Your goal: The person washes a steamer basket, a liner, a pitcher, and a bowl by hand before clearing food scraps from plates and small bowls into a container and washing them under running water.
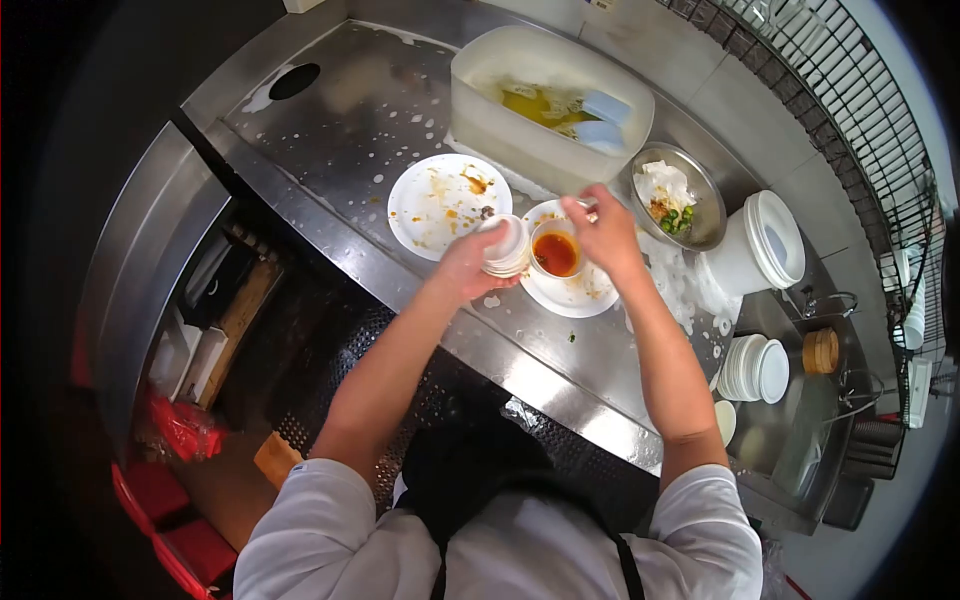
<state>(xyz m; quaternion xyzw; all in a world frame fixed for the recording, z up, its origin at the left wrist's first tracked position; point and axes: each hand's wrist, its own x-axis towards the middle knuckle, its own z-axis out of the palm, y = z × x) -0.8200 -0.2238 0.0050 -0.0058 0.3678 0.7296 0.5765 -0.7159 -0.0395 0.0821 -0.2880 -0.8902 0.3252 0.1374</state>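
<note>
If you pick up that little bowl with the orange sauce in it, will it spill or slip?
Probably both risks. The little bowl holds orange liquid fairly near its rim, so tilting it would likely slop sauce out. It looks like smooth, hard ceramic, and the counter around it is spotted with foam, so it may be slippery and could break if dropped.

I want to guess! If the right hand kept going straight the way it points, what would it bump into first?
Probably the big plastic tub. The right hand points up and away, over the small bowl of red sauce, and the tub's wall lies just beyond its fingertips, though depth is hard to judge.
</note>
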